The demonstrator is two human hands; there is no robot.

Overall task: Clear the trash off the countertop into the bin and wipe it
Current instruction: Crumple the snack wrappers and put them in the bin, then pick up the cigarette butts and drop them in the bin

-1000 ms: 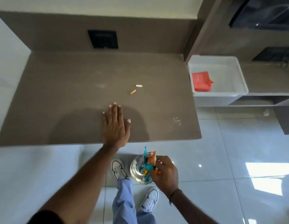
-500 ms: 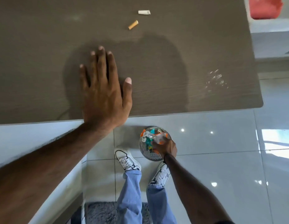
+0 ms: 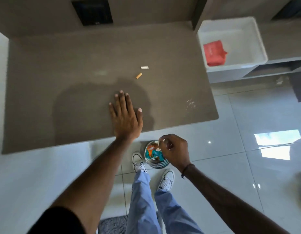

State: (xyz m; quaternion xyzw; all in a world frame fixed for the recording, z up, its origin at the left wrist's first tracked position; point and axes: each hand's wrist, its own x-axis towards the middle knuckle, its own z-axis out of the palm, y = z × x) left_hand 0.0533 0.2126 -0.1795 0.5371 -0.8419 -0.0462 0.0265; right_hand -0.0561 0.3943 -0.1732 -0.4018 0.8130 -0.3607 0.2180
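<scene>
The brown countertop (image 3: 62,68) fills the upper left. On it lie a white butt (image 3: 144,67) and an orange butt (image 3: 139,75), close together, plus a patch of pale crumbs (image 3: 191,105) near the right front corner. My left hand (image 3: 125,117) rests flat on the counter by its front edge, fingers spread, holding nothing. A small metal bin (image 3: 156,164) stands on the floor below the edge, with orange and teal wrappers (image 3: 153,152) inside. My right hand (image 3: 174,150) hovers over the bin's right side, fingers loosely curled, nothing visible in them.
A white tray (image 3: 257,38) to the right of the counter holds a folded red cloth (image 3: 214,53). A dark socket panel (image 3: 92,11) sits in the back wall. My two shoes (image 3: 138,162) stand beside the bin on glossy white tiles.
My right hand pushed the orange and teal wrappers down into the bin, let them go and rose above it. My left hand stayed flat on the counter. The view pulled back.
</scene>
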